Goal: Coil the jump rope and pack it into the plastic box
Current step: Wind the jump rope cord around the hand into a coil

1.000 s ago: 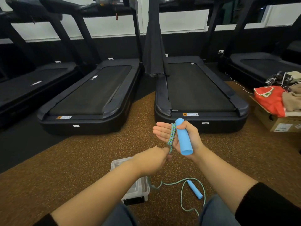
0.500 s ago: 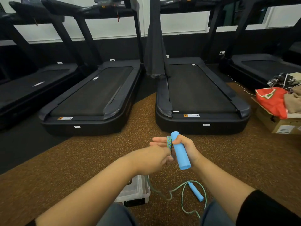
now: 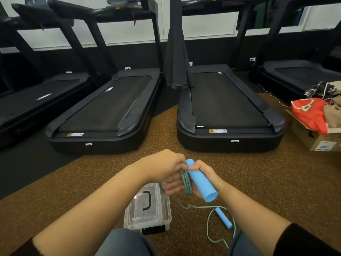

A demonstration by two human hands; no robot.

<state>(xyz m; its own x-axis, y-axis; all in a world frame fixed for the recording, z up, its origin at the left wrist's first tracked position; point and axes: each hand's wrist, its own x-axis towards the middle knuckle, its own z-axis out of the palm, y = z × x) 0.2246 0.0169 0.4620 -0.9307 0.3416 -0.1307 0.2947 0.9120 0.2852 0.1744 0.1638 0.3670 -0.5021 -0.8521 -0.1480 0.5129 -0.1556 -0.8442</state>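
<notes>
My right hand (image 3: 208, 179) holds a blue jump-rope handle (image 3: 201, 180) under its thumb, with several turns of green-blue rope (image 3: 186, 182) wound round its palm. My left hand (image 3: 166, 163) is above the right hand's fingers and pinches the rope near the handle's top. The loose rope (image 3: 208, 220) trails down to the brown floor in a loop beside the second blue handle (image 3: 223, 218). The clear plastic box (image 3: 147, 209), lid closed with a black handle, lies on the floor below my left forearm.
Black treadmills (image 3: 227, 108) stand in a row ahead on the brown speckled floor (image 3: 276, 182). A cardboard box (image 3: 317, 139) with a red bag and clothes sits at the right. My knees in jeans show at the bottom edge.
My left hand has carried the rope up and over the right hand's fingers, adding to the winding. Both hands sit lower in view, and the box now shows below them.
</notes>
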